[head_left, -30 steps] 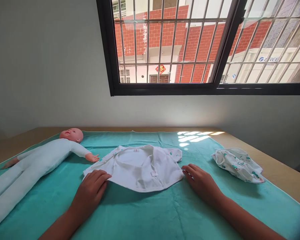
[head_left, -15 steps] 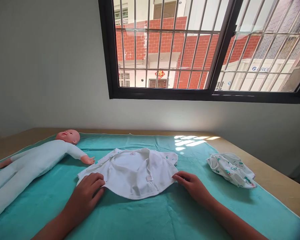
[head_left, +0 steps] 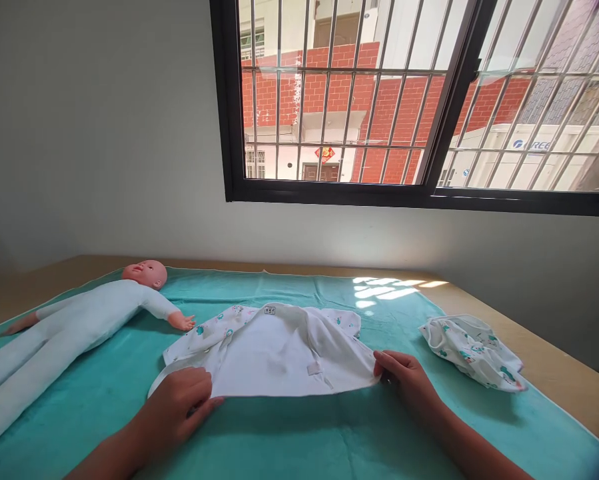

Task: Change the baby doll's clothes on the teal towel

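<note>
A white baby shirt [head_left: 274,353] with a green leafy print on its sleeves lies spread open, its label at the far edge. My right hand [head_left: 404,380] pinches its near right corner, fingertips closed on the cloth. At the near left edge, my left hand [head_left: 182,407] is curled with its fingers closed on the shirt's hem; the fingertips are partly hidden. The hem runs nearly straight between the two hands. Left of the shirt, a baby doll [head_left: 94,310] in a white body lies on its back, one hand close to the left sleeve.
A green cloth [head_left: 289,440] covers most of the wooden table [head_left: 569,387]. To the right lies a crumpled printed baby garment [head_left: 474,353]. Behind the table are a wall [head_left: 104,147] and a barred window with a black frame [head_left: 329,193]; sunlight patches fall near the back edge.
My right hand has moved right and slightly nearer, drawing the shirt's corner outward. The hem has gone from curved to nearly straight. My left hand has shifted slightly nearer. The view has turned slightly.
</note>
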A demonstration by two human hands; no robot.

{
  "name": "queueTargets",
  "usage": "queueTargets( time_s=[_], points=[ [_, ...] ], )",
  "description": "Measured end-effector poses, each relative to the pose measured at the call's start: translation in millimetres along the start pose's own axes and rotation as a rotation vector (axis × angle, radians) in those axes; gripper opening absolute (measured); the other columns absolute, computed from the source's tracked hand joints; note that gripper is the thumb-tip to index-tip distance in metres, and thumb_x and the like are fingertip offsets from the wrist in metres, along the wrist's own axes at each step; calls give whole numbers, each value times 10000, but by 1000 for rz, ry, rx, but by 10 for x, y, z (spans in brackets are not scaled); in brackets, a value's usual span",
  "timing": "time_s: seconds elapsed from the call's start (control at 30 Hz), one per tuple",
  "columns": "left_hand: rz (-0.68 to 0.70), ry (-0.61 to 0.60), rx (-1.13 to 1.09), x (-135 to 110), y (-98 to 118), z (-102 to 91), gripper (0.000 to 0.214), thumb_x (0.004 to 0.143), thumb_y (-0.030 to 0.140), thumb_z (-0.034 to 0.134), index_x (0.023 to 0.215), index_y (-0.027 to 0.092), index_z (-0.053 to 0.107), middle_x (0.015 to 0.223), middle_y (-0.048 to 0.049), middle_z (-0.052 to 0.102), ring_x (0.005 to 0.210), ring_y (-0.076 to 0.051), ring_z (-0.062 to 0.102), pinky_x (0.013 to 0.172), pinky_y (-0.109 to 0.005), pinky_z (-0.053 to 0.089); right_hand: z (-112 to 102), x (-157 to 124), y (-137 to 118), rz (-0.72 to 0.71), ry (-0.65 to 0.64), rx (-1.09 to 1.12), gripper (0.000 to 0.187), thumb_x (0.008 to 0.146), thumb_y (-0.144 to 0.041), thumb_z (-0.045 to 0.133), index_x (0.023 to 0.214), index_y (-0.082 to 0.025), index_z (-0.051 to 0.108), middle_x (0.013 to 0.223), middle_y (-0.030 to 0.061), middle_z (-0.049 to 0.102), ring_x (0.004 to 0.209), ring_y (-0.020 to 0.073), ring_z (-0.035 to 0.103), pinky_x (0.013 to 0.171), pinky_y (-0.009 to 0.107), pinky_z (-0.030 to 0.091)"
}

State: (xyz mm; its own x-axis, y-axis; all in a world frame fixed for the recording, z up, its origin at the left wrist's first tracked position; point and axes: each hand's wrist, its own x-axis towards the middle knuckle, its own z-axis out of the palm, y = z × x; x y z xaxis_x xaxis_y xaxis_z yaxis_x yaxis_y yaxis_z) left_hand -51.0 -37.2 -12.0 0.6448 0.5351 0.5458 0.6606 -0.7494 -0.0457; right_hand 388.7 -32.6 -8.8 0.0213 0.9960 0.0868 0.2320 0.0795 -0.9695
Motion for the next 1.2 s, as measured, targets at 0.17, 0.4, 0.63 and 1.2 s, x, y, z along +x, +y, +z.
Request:
queueTargets(
  time_s=[0.17,0.4,0.63,1.2],
  points=[
    [31,-5,100,-51,6,71,419,978,300,390,576,192,440,493,45,481,449,-89,431,484,-262,277,36,-46,-38,-125,-39,-182,528,853,-568,500,493,-182,517,521,-16,412,553,136,392,574,277,306],
    [-59,-130,92,-112,2,120,429,971,330,417,568,186,444,485,60,497,446,-73,437,492,-249,277,64,-103,-60,-275,104,-384,526,891,-516,426,474,-198,383,491,-17,380,510,127,350,545,277,271],
    [-15,-144,100,-74,32,113,428,959,300,434,546,185,452,494,46,511,459,-85,437,501,-273,246,8,-87,79,-458,102,-670,443,876,-380,410,528,-209,196,516,-40,216,486,104,227,500,274,183],
    [145,108,113,29,94,295,547,989,477,280,560,192,466,467,14,540,404,-111,367,476,-310,122,1270,-37,-681,-392,-280,-728,350,961,-437,407,1165,-275,641,1320,40,605,1223,216,544,1042,355,427]
  ],
)
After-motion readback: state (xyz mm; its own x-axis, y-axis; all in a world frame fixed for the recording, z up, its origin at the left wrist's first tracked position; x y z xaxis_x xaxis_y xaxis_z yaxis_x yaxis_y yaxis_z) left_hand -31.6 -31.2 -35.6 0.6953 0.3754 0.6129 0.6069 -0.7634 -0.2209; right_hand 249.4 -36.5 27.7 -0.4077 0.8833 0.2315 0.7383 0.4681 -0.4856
